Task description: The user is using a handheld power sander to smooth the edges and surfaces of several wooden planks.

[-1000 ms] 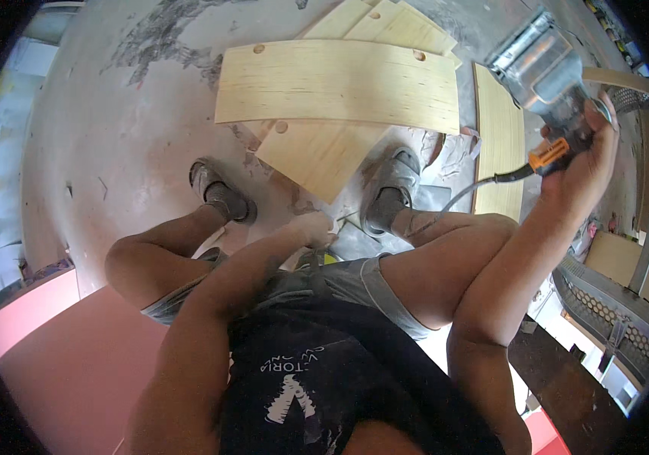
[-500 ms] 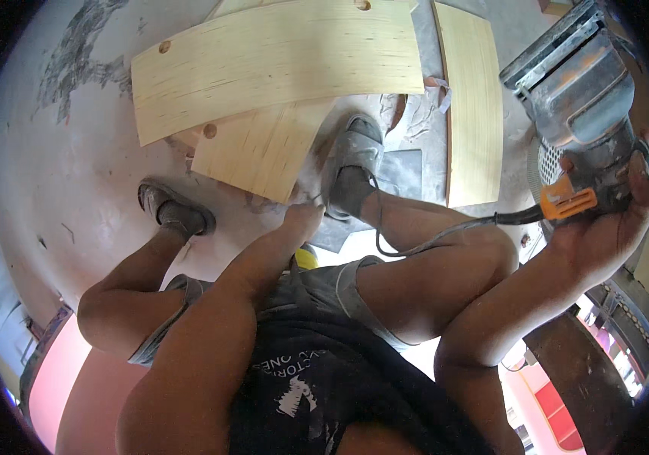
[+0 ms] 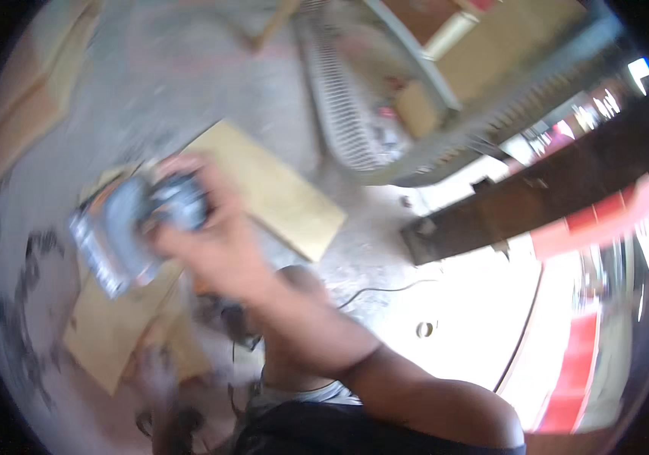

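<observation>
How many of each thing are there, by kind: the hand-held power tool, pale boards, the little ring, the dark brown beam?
Power tool, in the right hand: 1
Pale boards: at least 2; overlap and blur hide any more
Small ring: 1
Dark brown beam: 1
Total: at least 5

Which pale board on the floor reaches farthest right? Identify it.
The single board extending right past the right hand, which grips the power tool; the other pale boards show farther left.
</observation>
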Demonstrator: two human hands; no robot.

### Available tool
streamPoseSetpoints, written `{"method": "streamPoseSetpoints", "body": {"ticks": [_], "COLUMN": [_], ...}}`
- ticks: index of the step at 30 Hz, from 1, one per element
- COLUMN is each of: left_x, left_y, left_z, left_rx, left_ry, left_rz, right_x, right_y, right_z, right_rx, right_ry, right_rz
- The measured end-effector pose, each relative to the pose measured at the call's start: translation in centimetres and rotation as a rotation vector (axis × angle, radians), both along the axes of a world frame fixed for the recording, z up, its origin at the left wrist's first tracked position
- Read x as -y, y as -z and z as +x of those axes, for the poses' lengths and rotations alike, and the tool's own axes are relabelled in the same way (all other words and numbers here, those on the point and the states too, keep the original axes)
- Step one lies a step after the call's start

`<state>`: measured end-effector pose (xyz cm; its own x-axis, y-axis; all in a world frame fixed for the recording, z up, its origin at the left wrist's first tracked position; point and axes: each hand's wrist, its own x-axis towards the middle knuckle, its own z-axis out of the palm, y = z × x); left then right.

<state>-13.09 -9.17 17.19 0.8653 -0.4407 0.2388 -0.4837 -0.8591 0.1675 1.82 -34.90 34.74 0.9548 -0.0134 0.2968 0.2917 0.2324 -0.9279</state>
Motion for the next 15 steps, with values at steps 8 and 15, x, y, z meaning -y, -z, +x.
{"method": "streamPoseSetpoints", "body": {"ticks": [8, 15], "left_x": [-10.9, -12.2], "left_y": [12.9, -2.4], "left_z": [-8.1, -0.9], "left_rx": [-0.279, -0.201], "left_ry": [-0.175, -0.745], "left_rz": [0.302, -0.805], "right_x": [-4.5, -4.8], "right_y": [-1.5, 1.1], "right_z": [-2.2, 0.2], "right_rx": [0.076, -0.018], "right_ry": [0.108, -0.154], "right_rz": [-0.086, 0.029]}}
